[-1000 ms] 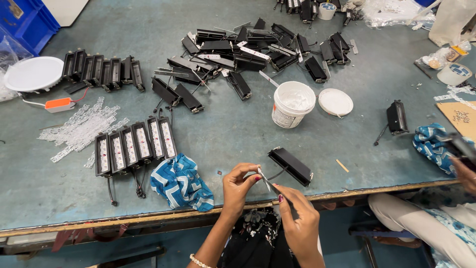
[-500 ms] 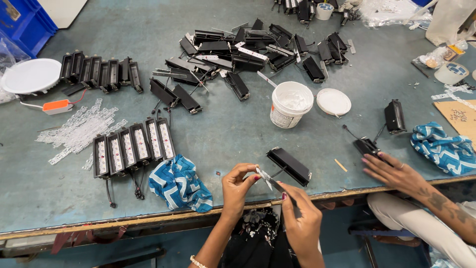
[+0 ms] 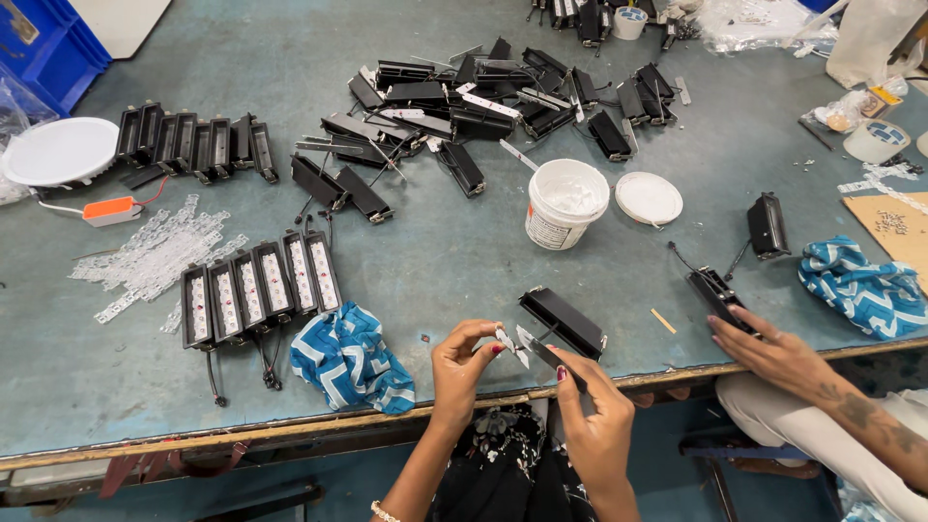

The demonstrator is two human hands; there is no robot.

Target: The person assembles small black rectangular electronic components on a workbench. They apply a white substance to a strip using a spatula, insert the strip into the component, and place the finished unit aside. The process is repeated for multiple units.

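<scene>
At the surface's near edge, both hands pinch small strips.
Left hand [image 3: 464, 362] and right hand [image 3: 590, 411] fingers pinch a narrow LED strip [image 3: 509, 345]; finished fixtures [image 3: 259, 290] left of them, unfilled housings [image 3: 483, 97] piled beyond.

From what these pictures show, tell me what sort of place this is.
Probably a small lighting assembly workshop. The worn workbench holds a heap of black fixture housings, a row fitted with LED strips and a white tub of paste. The left hand and right hand work a small part.

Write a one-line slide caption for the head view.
Left hand and right hand hold a small strip beside a black housing.
</scene>
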